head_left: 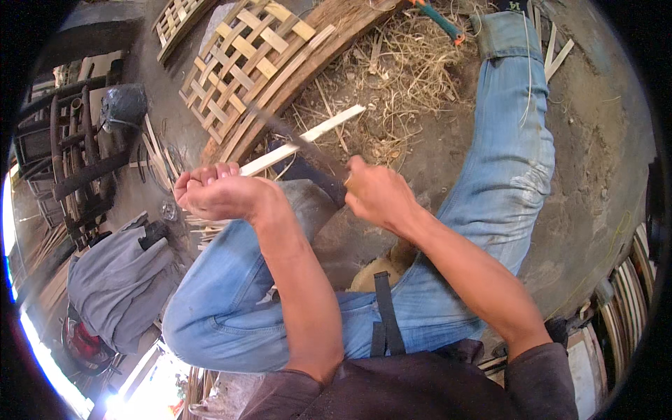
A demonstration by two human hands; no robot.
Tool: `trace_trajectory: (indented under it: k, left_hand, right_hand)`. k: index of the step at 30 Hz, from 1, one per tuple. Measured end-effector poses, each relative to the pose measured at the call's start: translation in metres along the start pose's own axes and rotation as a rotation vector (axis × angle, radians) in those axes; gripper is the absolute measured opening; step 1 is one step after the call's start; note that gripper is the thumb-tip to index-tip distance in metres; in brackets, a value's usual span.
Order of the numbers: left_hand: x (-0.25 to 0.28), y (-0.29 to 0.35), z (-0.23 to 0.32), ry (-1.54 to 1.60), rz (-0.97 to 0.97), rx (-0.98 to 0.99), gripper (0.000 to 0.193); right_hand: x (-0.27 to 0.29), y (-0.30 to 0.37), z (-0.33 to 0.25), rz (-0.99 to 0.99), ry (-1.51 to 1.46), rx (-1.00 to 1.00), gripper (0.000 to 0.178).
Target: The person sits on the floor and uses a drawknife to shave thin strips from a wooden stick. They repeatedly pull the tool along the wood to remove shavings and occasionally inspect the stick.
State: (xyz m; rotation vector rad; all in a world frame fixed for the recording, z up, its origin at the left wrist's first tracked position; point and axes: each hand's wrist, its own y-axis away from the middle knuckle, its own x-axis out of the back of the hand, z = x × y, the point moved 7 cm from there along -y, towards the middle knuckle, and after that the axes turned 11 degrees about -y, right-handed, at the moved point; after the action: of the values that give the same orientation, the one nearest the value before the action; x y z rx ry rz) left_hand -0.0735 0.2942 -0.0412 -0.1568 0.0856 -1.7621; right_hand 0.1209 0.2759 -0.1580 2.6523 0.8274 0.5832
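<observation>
My left hand (222, 192) is closed around a pale, flat strip of split wood or bamboo (334, 124), which slants up and to the right from my fingers. In my right hand (381, 194) is a knife, its dark blade (311, 148) blurred and pointing up and left across the strip. My fist hides the knife's handle. Whether the blade touches the strip or passes above it, I cannot tell. Both hands are above my legs in blue jeans (514, 150), the left knee bent and the right leg stretched forward.
A woven lattice panel (245, 49) lies against a thick wooden plank (318, 52) ahead. Curly shavings (392, 91) cover the floor, near a teal-and-orange tool handle (442, 24). Dark wooden framework (70, 140) and grey cloth (119, 287) are at left. Long strips (623, 308) stand at right.
</observation>
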Motion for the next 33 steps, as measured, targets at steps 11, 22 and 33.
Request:
trace_trajectory:
  k: [11,22,33]
  left_hand:
    - [-0.004,0.003,0.003,0.041,-0.040,-0.025,0.012]
    - [-0.018,0.019,0.013,0.325,-0.414,-0.196,0.015]
    - [-0.032,0.041,0.027,0.497,-0.632,-0.240,0.014]
  right_hand:
    - [0.001,-0.015,0.038,0.060,0.077,-0.069,0.029]
    - [0.008,0.007,-0.018,0.035,0.019,0.085,0.034]
    - [0.018,-0.014,0.055,0.203,0.000,-0.093,0.028]
